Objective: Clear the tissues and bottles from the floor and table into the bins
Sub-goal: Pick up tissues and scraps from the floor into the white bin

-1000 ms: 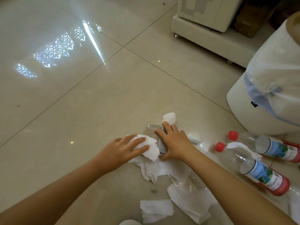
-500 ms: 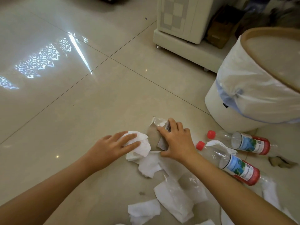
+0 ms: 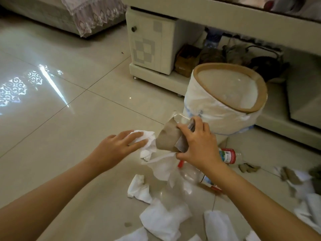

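While the view looks down from head height onto a glossy beige tiled floor (image 3: 73, 129), two bare forearms reach forward into a scatter of litter. The left hand (image 3: 119, 145) holds a crumpled white tissue (image 3: 145, 136), its fingers laid over the top and lightly curled round the wad, just above the floor. The right hand (image 3: 196, 143) is lifted a little higher and grips a clear plastic wrapper (image 3: 182, 119) with a piece of brown paper (image 3: 167, 138) — thumb below, fingers curled over the top. The two hands are close together, the tissue nearly touching the brown paper.

Just beyond the right hand stands a white bin (image 3: 224, 101), lined with a pale plastic bag folded over its brown rim; its mouth is tilted toward the viewer.

Under and beside the right wrist lie plastic bottles on their sides: one with a red-and-blue label (image 3: 227, 154) near the base of the bin, another clear bottle (image 3: 192, 174) partly hidden by the forearm, its red cap showing. More white tissues (image 3: 163, 218) lie flat or crumpled across the floor in the lower middle and lower right — several are blurred.

Behind the bin runs a low cream cabinet (image 3: 149, 42) with a checked door panel and an open shelf holding dim clutter. A lace-edged cloth (image 3: 93, 13) hangs at the top left.
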### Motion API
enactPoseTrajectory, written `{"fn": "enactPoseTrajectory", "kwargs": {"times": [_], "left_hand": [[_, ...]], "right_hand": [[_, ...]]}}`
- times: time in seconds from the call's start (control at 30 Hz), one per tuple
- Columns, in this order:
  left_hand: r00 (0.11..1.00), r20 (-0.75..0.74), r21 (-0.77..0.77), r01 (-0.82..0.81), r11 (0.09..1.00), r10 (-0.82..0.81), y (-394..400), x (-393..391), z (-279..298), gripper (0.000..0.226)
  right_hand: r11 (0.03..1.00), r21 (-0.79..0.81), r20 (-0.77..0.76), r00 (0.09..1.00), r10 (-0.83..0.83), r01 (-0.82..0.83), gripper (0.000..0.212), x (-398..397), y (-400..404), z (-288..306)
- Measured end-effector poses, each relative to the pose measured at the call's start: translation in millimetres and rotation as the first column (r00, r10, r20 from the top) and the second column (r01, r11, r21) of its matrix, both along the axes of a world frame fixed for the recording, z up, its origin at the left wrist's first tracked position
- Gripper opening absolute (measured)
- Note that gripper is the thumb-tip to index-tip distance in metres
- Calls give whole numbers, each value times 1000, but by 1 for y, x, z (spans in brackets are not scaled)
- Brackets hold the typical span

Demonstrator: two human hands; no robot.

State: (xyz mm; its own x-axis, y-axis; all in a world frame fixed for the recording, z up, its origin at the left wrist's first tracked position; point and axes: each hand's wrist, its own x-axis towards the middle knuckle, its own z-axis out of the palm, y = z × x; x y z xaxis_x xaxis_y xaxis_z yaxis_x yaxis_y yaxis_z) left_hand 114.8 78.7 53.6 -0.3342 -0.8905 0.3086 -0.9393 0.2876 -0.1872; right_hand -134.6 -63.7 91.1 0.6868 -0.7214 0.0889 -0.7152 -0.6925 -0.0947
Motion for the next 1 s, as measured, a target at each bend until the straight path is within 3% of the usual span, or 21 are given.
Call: {"fn": "enactPoseTrajectory", "kwargs": {"times": [0.13, 0.37, 0.5, 0.6, 0.87, 1.0], "left_hand": [[997, -51, -63, 46, 997, -49, -37, -26, 30, 62], [994, -52, -162, 82, 983, -91, -104, -59, 86, 51], [991, -101, -221, 65, 973, -89, -150, -73, 121, 46], [994, -54, -237, 82, 968, -98, -182, -84, 135, 49], [997, -43, -144, 51, 988, -57, -248, -112, 126, 53], [1000, -7, 113, -7, 994, 8, -274, -136, 120, 62]], "right_hand": [[996, -65, 70, 996, -63, 67, 90, -22, -12, 39], [970, -140, 232, 959, -163, 199, 88, -48, -51, 105], [940, -137, 294, 919, -263, 313, 84, -51, -94, 125], [921, -118, 282, 901, -329, 372, 82, -50, -122, 126], [842, -12, 208, 825, -526, 539, 78, -48, -173, 94], [889, 195, 108, 892, -439, 414, 70, -48, -194, 71]]}}
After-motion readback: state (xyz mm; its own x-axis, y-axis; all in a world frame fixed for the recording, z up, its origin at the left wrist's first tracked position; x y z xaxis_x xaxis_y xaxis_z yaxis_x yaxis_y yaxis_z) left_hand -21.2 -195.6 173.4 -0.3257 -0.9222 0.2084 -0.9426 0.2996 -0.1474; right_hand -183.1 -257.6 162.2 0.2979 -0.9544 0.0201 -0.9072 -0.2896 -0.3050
